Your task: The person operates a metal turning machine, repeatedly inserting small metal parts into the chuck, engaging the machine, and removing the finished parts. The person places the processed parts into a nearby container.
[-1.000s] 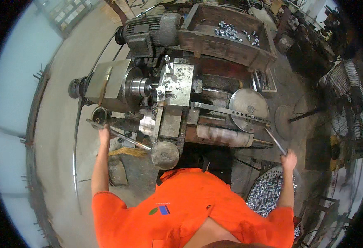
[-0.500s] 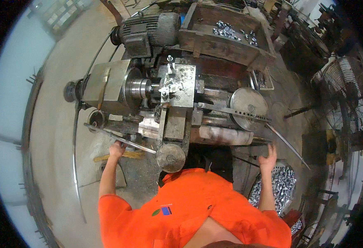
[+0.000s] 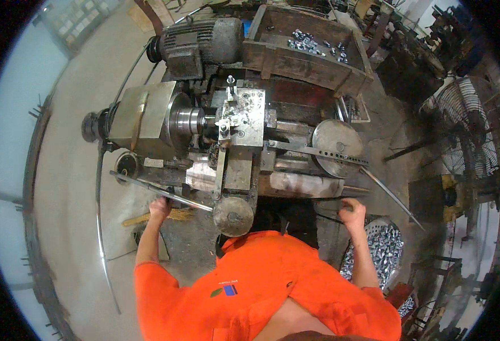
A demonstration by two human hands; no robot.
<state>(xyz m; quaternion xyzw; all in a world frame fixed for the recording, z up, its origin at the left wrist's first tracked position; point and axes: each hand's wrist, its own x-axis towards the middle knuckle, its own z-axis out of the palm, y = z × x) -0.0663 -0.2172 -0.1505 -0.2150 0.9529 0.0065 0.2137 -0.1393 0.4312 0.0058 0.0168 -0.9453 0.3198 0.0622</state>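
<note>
Rod (image 3: 164, 191) of bright metal is seen slanting above the left hand (image 3: 159, 209), its lower end set against a round metal disc (image 3: 233, 217) at the machine's front. The left hand's fingers are bent against a dark part (image 3: 170, 199) just below the rod; whether that part is gripped cannot be told. The right hand (image 3: 353, 213) is held well apart, near the machine's front right end, with its fingers curled inward; whether anything is pinched there cannot be told. Farther right, a second rod (image 3: 393, 199) is slanted down from a perforated bar (image 3: 301, 148), which is laid across a larger disc (image 3: 332, 133). Farther in, a metal block (image 3: 250, 116) is mounted beside a chuck (image 3: 188, 121), and a brush (image 3: 137, 132) is rested on a grey housing (image 3: 156, 108). Behind these, a motor (image 3: 213, 42) and a wooden box (image 3: 301, 67) holding small metal pieces (image 3: 302, 43) are placed. Beside the right forearm, a perforated basket (image 3: 370, 228) is filled with shiny parts (image 3: 385, 250).
</note>
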